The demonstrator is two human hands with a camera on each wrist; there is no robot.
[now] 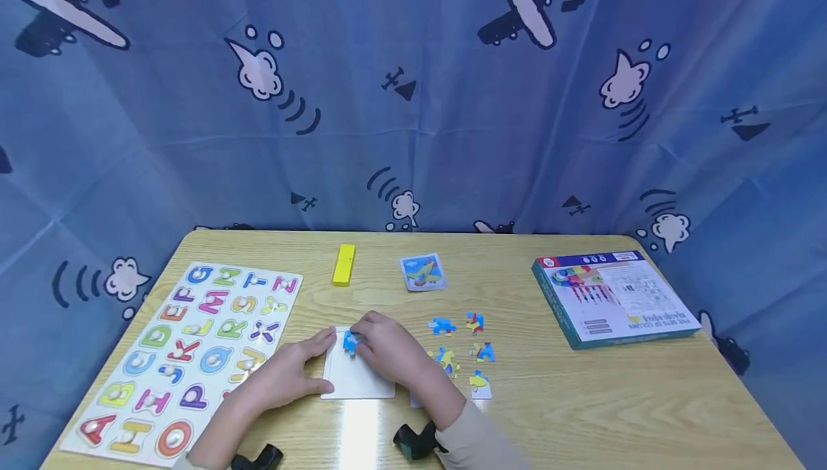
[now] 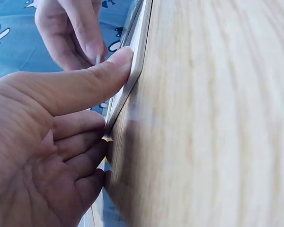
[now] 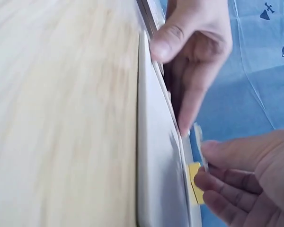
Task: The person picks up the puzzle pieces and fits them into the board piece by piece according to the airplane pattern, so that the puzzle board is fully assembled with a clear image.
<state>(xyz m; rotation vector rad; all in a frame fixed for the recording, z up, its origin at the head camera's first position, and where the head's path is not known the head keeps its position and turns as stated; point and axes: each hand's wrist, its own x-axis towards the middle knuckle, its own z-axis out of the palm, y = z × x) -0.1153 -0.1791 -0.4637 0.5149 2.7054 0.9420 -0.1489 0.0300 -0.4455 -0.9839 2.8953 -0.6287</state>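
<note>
A shallow white puzzle tray (image 1: 358, 382) lies on the table with its bare inside facing up. My left hand (image 1: 284, 375) grips the tray's left side, thumb at the near corner and index finger toward the far corner. Over the far left part of the tray, my right hand (image 1: 392, 349) pinches a blue puzzle piece (image 1: 350, 342) between thumb and fingertips. In the right wrist view the thin piece (image 3: 199, 142) is tilted on edge, apart from the tray's surface. Several loose puzzle pieces (image 1: 446, 359) lie right of the tray, some partly hidden behind my right forearm.
A wooden letter board (image 1: 213, 312) covers the table's left side. Behind the tray lie a yellow block (image 1: 344, 265) and a small airplane picture card (image 1: 423, 272). A flat box (image 1: 614, 301) rests at the right. A blue curtain (image 1: 413, 133) hangs behind the table.
</note>
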